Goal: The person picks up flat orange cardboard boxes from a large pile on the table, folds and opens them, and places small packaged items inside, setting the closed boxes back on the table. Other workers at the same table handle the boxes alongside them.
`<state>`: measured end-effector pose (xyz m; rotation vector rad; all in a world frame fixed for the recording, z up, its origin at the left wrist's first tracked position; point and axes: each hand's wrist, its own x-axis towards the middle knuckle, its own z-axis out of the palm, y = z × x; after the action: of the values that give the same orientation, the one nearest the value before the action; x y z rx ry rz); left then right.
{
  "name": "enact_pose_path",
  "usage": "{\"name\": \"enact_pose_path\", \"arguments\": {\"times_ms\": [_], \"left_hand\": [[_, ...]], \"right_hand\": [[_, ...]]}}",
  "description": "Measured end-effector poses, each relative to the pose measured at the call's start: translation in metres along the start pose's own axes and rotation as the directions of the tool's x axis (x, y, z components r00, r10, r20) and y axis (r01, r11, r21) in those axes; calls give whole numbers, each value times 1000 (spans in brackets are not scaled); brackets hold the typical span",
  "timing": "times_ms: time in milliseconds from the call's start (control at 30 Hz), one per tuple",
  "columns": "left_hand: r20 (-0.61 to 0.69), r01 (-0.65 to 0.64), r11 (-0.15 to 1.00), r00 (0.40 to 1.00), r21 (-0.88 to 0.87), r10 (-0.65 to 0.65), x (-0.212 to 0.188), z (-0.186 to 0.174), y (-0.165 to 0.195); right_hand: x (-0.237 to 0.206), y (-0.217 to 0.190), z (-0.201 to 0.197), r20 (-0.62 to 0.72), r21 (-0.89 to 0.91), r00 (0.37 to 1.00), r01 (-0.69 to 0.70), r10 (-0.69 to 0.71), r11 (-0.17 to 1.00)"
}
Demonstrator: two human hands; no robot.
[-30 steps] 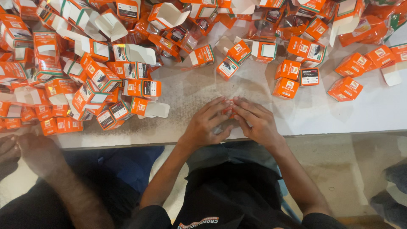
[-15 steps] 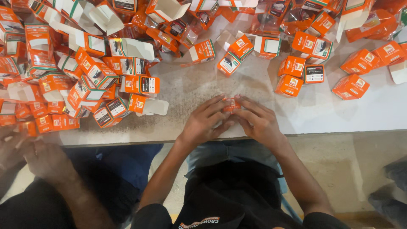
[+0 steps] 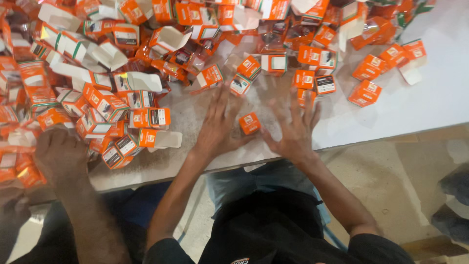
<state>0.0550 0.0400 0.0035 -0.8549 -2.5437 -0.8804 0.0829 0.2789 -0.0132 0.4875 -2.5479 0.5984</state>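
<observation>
A small closed orange box [image 3: 249, 123] lies on the grey tabletop [image 3: 195, 117] between my two hands. My left hand [image 3: 218, 127] rests flat to the left of it with fingers spread, holding nothing. To the right of the box is my right hand [image 3: 293, 131], also spread and empty, its thumb close to the box. Neither hand grips the box.
A large heap of orange and white cartons [image 3: 97, 83], many with open flaps, covers the left and back. Closed orange boxes [image 3: 366, 73] lie scattered at the right. Another person's hand [image 3: 58, 156] reaches into the heap at the left. The table edge runs just below my wrists.
My hands were closed together around a small box near the table edge. They have opened and spread apart, and the box now lies free between them.
</observation>
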Motion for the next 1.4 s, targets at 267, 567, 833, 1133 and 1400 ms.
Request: {"name": "enact_pose_path", "arguments": {"times_ms": [267,567,833,1133,1400], "left_hand": [[186,-189,981,964,-30,191,68,68,17],[168,-185,978,971,97,167,181,163,71],[63,-54,993,997,104,48,232,196,120],[139,16,993,990,-119,1,100,140,108],[-29,128,977,990,-169,-135,-4,92,75]], "right_hand": [[8,55,-12,108,-286,970,-178,217,941],[25,173,-63,60,-147,943,-315,326,938],[61,236,-116,112,-26,952,-283,285,959],[124,196,-74,217,-248,961,-117,173,962],[112,178,-70,146,-369,965,-150,217,917]]}}
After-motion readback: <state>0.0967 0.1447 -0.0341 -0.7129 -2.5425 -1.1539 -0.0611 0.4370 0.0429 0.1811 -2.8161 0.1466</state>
